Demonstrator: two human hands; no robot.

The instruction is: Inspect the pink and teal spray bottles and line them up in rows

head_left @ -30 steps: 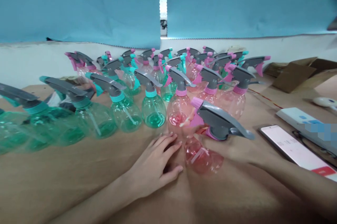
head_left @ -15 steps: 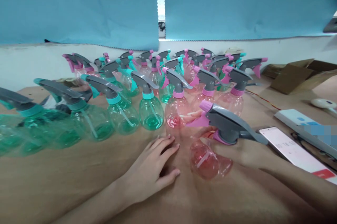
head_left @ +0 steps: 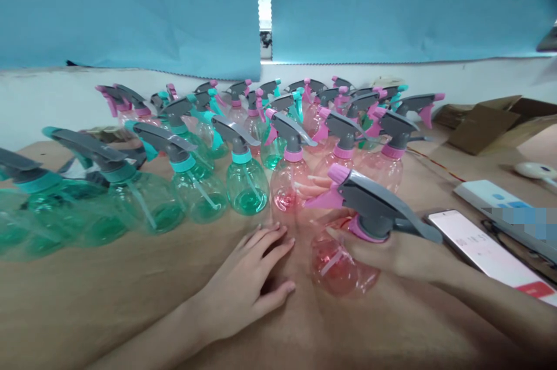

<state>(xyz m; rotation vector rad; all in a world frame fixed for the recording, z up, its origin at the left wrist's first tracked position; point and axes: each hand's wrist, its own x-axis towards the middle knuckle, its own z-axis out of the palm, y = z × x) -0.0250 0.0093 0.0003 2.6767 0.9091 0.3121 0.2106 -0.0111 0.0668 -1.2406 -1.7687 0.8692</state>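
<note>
My right hand (head_left: 387, 254) is wrapped round a pink spray bottle (head_left: 333, 271) just under its collar. This bottle has a grey head, a pink nozzle and a pink trigger pointing left, and a pale tube shows inside. My left hand (head_left: 255, 274) lies palm down on the wooden table (head_left: 143, 294), fingers apart, holding nothing. Directly beyond it stand a green spray bottle (head_left: 248, 187) with a turquoise collar and a pink one (head_left: 289, 178) with a pink collar, each with a little colour pooled at the base. Some right fingers overlap the pink bottles behind.
More green spray bottles (head_left: 145, 205) line the left, and several mixed ones crowd the back. On the right lie a phone (head_left: 474, 242) with a lit screen, a white box-shaped item (head_left: 496, 199), a white earbud-like object (head_left: 537, 171) and an open cardboard box (head_left: 487, 123). Blue curtains (head_left: 130, 10) hang behind.
The view has shifted slightly, so the green bottles appear a little further left. The held pink bottle has tilted slightly within my right hand's grip. My left hand rests as before.
</note>
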